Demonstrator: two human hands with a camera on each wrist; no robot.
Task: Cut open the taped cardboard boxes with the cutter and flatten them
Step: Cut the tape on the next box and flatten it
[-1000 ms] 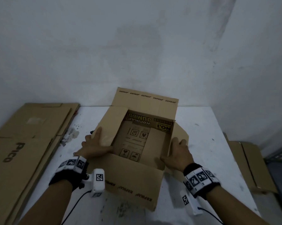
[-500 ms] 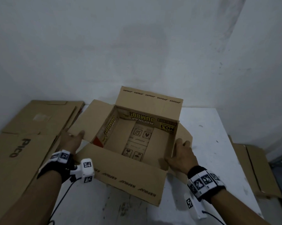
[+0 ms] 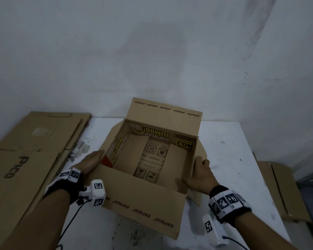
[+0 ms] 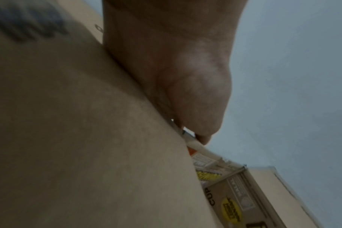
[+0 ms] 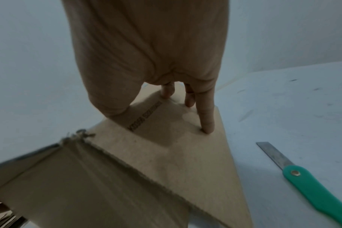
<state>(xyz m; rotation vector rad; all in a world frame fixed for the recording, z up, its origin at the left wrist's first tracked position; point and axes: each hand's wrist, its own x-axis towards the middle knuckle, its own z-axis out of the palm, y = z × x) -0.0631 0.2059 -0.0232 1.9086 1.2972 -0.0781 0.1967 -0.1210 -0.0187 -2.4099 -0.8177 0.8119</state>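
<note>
An open brown cardboard box (image 3: 143, 202) printed KOPIKAP stands on the white table (image 3: 233, 147), all its top flaps folded outward. My left hand (image 3: 90, 162) lies flat against the box's left side, above the lowered left flap (image 3: 109, 141); the left wrist view shows the palm (image 4: 176, 69) pressed to cardboard (image 4: 88, 138). Straight fingers of my right hand (image 3: 200, 175) press on the right flap (image 5: 185, 154). The green-handled cutter (image 5: 318, 189) lies on the table right of that flap, blade out, held by neither hand. It is hidden in the head view.
A stack of flattened cardboard (image 3: 25, 159) marked PICO lies along the table's left side. More flat cardboard (image 3: 282, 188) sits lower at the right, past the table's edge. A grey wall stands just behind the box.
The left flap, first folded inward under my left hand, has swung outward and down. My left hand followed it out, then came back beside the box's left wall. The right hand stayed put.
</note>
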